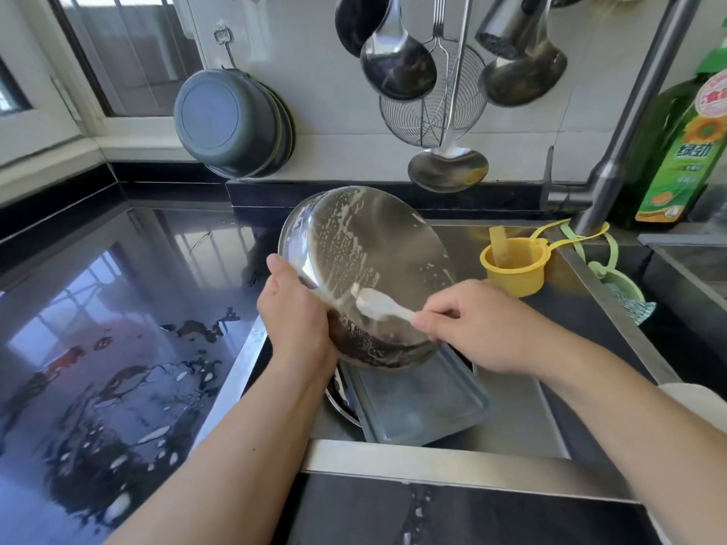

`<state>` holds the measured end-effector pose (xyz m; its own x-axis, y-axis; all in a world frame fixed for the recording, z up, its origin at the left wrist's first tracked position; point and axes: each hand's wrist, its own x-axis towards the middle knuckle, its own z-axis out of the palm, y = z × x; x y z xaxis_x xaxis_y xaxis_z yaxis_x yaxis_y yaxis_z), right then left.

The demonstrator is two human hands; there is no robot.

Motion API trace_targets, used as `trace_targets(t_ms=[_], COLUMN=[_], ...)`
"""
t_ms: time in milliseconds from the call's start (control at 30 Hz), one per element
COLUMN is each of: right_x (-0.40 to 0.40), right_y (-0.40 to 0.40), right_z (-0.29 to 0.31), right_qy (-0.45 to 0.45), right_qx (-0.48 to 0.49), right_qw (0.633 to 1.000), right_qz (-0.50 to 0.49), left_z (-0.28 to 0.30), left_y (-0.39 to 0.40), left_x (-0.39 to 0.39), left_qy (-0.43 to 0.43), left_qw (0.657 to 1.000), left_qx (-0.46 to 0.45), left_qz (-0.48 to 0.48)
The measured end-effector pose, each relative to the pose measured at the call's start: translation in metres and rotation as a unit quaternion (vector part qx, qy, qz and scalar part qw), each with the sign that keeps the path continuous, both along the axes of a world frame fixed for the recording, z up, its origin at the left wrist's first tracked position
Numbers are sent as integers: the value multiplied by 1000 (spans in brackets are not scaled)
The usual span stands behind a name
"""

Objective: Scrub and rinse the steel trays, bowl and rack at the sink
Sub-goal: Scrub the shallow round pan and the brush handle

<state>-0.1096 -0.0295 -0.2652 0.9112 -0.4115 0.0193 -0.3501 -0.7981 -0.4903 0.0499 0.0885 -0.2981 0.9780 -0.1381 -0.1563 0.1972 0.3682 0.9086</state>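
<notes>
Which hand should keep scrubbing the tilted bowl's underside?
Right. The right hand already pinches the brush, its head on the soapy bowl. The left hand grips the rim, steadying the bowl above the tray.

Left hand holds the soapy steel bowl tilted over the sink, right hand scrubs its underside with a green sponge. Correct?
Not quite. The head view shows the right hand pinching a white brush, not a green sponge. The rest holds: the left hand grips the soapy steel bowl tilted over the sink, and the brush is on its underside.
</notes>
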Motion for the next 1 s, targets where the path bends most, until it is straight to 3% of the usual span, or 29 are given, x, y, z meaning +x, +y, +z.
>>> trace_targets(t_ms=[133,267,400,533,700,833,1000], right_x=[9,10,9,7,6,8,1], right_y=[-12,11,-13,20,-12,15,-13], right_z=[-9,-10,-6,-16,-9,-18,-8], right_qy=[-8,-9,-14,8,3,12,48], right_qx=[-19,1,-6,23,2,34,22], right_qw=[997,1000,994,1000,992,998,986], right_qz=[-79,-7,-111,0,-128,-46,-160], left_z=[-3,-1,-2,-5,-1,2,6], left_y=[1,2,1,3,4,5,8], left_x=[2,3,3,6,9,7,8], left_qy=[22,41,47,36,56,52,64], left_qw=[999,998,997,998,995,995,992], left_qx=[-24,-42,-60,-45,-53,-62,-79], left_qz=[-5,6,26,30,64,62,74])
